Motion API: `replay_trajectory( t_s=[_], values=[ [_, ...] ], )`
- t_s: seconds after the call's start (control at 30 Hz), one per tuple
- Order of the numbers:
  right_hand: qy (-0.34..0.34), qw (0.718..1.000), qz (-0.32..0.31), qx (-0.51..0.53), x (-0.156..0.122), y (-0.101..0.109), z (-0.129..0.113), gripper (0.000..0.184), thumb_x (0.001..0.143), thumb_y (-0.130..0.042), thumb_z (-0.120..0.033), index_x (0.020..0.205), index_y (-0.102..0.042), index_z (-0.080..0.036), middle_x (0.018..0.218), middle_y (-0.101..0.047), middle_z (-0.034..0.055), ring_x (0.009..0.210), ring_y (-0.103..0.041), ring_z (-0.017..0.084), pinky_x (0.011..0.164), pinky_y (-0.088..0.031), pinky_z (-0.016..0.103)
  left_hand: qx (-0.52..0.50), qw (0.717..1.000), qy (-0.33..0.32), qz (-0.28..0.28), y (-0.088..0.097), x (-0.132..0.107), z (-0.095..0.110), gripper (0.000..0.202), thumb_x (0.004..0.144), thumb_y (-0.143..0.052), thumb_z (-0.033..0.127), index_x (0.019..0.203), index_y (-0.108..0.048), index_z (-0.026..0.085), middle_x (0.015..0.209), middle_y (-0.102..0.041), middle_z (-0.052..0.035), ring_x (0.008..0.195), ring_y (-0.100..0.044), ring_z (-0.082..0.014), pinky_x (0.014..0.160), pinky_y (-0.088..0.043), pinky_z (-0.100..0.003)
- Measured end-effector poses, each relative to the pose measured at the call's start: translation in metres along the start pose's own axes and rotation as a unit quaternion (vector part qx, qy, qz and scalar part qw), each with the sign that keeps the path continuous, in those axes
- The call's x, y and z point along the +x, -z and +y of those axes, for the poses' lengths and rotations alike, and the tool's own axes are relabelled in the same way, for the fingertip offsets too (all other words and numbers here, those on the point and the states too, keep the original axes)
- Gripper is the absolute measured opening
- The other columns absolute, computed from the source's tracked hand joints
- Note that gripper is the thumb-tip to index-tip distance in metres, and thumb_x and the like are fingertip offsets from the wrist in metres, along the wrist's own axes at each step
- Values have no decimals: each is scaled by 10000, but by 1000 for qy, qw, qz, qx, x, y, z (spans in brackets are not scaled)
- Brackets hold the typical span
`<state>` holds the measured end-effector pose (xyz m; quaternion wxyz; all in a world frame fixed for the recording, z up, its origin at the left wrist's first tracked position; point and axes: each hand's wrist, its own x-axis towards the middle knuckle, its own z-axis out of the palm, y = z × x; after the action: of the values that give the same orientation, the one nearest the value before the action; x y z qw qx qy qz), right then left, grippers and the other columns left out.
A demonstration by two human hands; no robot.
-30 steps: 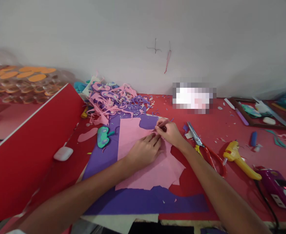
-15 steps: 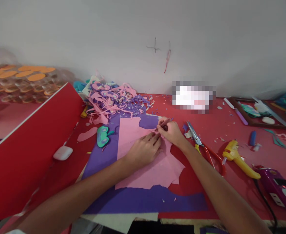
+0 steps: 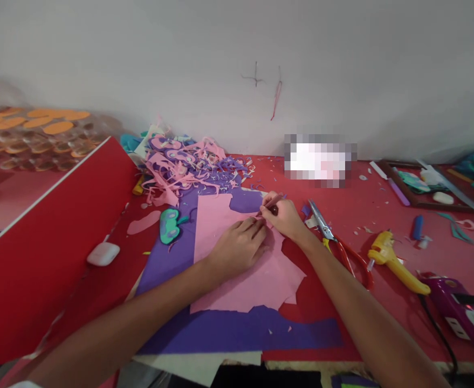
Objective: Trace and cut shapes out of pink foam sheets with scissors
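A pink sheet (image 3: 220, 291), felt or foam by its look, lies over a purple sheet (image 3: 237, 334) and has ragged cut edges. My left hand (image 3: 240, 245) rests flat on the pink sheet, fingers stretched toward its upper edge, with nothing gripped. Just right of those fingertips, my right hand (image 3: 287, 218) pinches a slim reddish-brown pen (image 3: 274, 203), its tip down at the pink sheet. What the tip touches is hidden by the fingers. A teal mask-like cutout (image 3: 170, 226) lies left of the pink sheet.
Scissors (image 3: 329, 234) with red handles, a yellow glue gun (image 3: 396, 261) and a magenta power strip (image 3: 459, 307) sit to the right. Pink and purple scraps (image 3: 192, 161) are heaped at the back. A red board (image 3: 59, 242) stands at left beside a white case (image 3: 103, 254).
The view has shifted very slightly. Both hands stay in nearly the same place, the right one still pinching the pen.
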<state>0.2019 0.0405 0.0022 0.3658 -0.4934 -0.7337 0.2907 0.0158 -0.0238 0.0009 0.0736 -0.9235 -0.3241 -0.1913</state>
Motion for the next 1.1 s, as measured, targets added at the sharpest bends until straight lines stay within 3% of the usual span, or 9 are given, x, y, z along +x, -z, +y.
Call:
replay_trajectory(
  t_s=[0.23,0.5,1.1],
  values=[
    [-1,1000,5,-7,0,0,-1,80,841,-566,-303,800,-543,-238,693,-624,-4,633,-603,174,630,-455,302,-25,999,20,-34,4,0,0,359,1035,-468,347,1273,-621,125,1386,-621,-153,1300,-549,-287,1071,-473,-439],
    [-9,1000,16,-10,1,0,2,98,853,-578,-309,793,-543,-239,682,-629,0,629,-608,180,630,-460,311,-3,999,15,-36,5,0,0,363,1049,-433,354,1277,-624,145,1429,-600,-143,1270,-546,-289,992,-481,-438],
    [-16,999,47,-5,2,3,-1,130,835,-562,-329,756,-528,-231,663,-611,7,598,-589,176,639,-469,313,-3,998,24,-57,4,0,-3,409,1045,-421,398,1330,-592,158,1480,-559,-143,1262,-535,-308,967,-459,-454]
  ],
)
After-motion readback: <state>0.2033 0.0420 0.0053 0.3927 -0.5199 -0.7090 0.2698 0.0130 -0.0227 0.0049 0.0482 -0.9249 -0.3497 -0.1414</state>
